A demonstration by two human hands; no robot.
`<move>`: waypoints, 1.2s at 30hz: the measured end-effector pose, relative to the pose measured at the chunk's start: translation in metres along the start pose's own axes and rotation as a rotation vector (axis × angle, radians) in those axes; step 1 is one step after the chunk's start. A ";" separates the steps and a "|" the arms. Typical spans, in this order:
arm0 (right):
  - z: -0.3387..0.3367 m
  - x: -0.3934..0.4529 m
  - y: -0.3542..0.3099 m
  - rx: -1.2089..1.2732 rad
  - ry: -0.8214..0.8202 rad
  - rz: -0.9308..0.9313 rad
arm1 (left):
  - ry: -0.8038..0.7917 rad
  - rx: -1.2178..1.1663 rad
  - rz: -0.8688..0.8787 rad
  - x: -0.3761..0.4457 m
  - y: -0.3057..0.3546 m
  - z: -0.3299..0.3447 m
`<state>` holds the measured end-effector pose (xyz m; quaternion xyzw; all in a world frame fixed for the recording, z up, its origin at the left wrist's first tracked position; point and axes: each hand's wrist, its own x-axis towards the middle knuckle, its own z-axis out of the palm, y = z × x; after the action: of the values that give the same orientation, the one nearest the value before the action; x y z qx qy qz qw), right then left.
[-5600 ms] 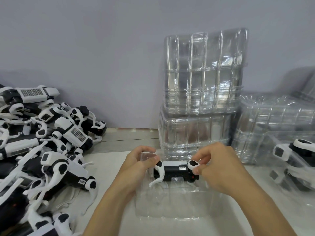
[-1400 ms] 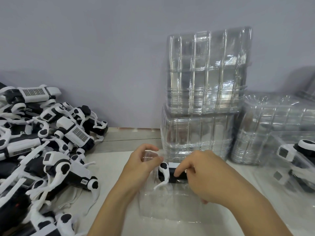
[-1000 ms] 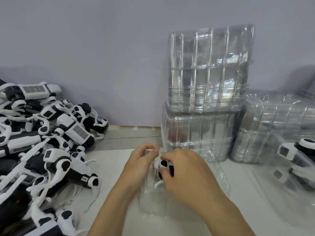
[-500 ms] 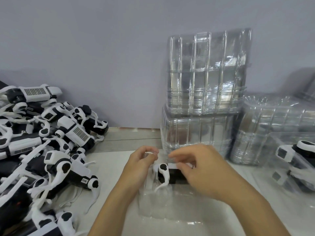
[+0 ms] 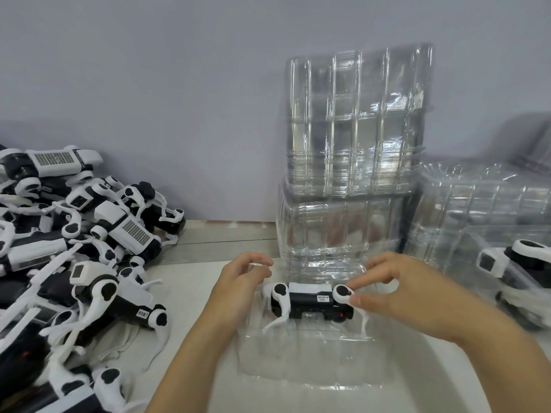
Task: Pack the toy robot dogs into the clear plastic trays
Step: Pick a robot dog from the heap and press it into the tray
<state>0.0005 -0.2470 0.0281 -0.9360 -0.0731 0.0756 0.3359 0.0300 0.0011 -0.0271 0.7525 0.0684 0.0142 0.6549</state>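
Left hand gripping clear tray edge at nine o'clock; right hand pinching toy robot dog leg joint at three o'clock.

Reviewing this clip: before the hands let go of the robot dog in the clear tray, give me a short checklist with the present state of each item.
1. Toy robot dog lies inside the open clear tray: ok.
2. Dog seated fully in its moulded pocket: cannot tell, the clear plastic hides the contours.
3. Right hand has hold of the dog: ok, thumb and forefinger pinch its right-end leg joint.
4. Left hand steadies the tray's left end: ok, fingers curl over the rim.
5. Dog's legs folded clear of the tray's edges: cannot tell, the white legs blur into the plastic.
6. More dogs ready: ok, pile of robot dogs lies to the left.
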 end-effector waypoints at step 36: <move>0.044 0.007 -0.055 -0.095 -0.055 0.024 | -0.024 -0.016 0.009 0.002 0.000 0.001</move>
<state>-0.0060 -0.1767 0.0295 -0.9493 -0.0746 0.1018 0.2880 0.0316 0.0007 -0.0277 0.7478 0.0569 0.0088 0.6614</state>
